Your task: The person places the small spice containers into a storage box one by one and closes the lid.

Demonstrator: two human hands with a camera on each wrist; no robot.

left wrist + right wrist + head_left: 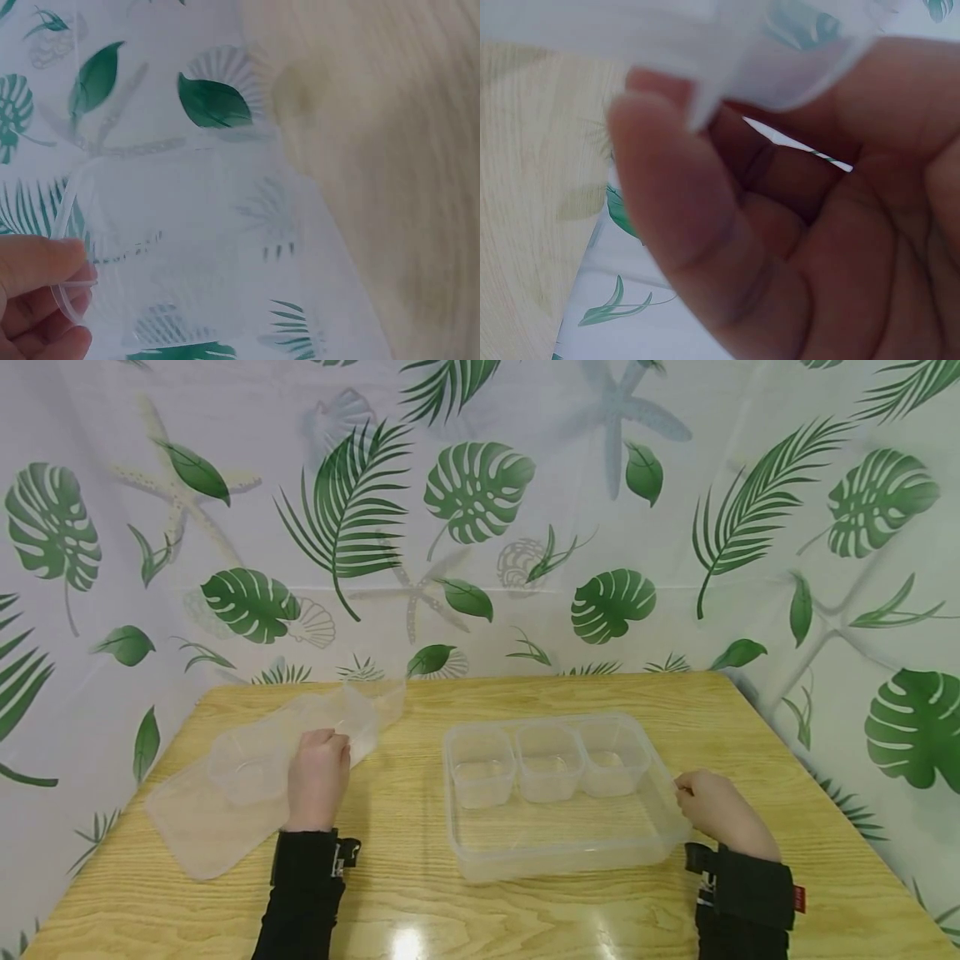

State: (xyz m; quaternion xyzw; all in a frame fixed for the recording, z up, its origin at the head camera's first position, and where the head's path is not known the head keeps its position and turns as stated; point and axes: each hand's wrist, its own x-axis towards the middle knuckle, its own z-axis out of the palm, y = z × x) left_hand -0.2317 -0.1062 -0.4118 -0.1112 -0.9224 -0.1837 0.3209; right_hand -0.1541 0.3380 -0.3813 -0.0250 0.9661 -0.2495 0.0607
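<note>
A clear rectangular container (pixel 555 860) stands on the wooden table (pixel 405 910), with three small clear cups (pixel 550 762) in a row along its far side. My right hand (pixel 712 806) grips its right rim; in the right wrist view the thumb and fingers (pixel 690 225) curl round the clear rim (pixel 780 45). On the left lies a flat translucent lid (pixel 202 827), its far end raised off the table. My left hand (pixel 318 772) pinches the lid's edge (pixel 71 289). A fourth small cup (pixel 243 768) shows at the lid, just left of that hand.
A leaf-printed curtain (pixel 480 527) closes off the table's far and side edges. Bare wood lies between the lid and the container and along the near edge.
</note>
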